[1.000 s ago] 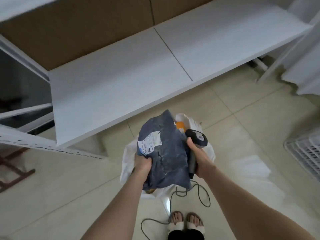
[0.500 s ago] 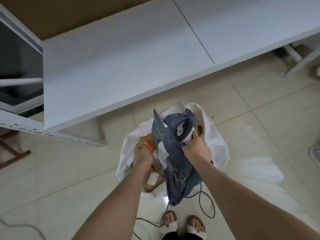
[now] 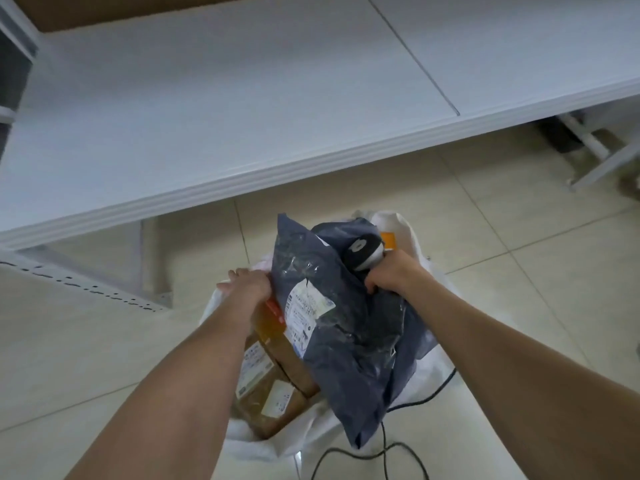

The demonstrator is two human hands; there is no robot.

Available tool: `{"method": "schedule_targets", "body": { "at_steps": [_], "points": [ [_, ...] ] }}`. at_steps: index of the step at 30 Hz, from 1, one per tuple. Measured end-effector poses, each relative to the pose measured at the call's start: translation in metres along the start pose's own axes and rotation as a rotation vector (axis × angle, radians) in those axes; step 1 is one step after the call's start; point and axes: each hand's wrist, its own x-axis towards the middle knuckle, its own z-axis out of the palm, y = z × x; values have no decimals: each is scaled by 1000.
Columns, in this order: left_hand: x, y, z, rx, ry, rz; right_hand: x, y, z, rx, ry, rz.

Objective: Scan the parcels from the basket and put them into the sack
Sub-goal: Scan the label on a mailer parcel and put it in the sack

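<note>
Left hand quit the grey parcel; fingers curled on sack rim, holding it open. Right hand clamped parcel and scanner together. Parcel hung over sack mouth, ready to drop.

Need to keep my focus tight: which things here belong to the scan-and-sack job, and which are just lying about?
Part of the job:
- grey parcel and scanner, both gripped by the right hand
- white sack, with the left hand at its rim
- cardboard parcels already inside the sack

Just lying about:
- white shelf
- perforated upright
- the scanner's cable, trailing on the floor
</note>
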Motion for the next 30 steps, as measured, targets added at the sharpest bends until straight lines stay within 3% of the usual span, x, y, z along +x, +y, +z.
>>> {"method": "schedule_targets", "body": {
  "at_steps": [3, 8, 11, 14, 16, 20, 23, 30],
  "points": [
    [13, -6, 6, -119, 50, 79, 10, -4, 3, -8, -36, -18],
    [-17, -15, -23, -783, 468, 29, -14, 4, 10, -37, 13, -8],
    [-49, -14, -62, -877, 603, 82, -42, 4, 12, -160, -108, -50],
    [-79, -10, -91, -831, 681, 329, -63, -3, 21, -69, -203, -62],
    [-99, -7, -99, -821, 695, 462, -65, -7, 22, 190, -148, 43],
    [-108, -11, -99, -845, 677, 503, -49, -10, 18, 698, 199, 210],
    [-104, -7, -85, -852, 600, 545, -40, -9, 33, 862, 343, 287],
    [-97, 3, -64, -1009, 373, 631, -15, -13, 37, 899, 180, 172]
  ]
}}
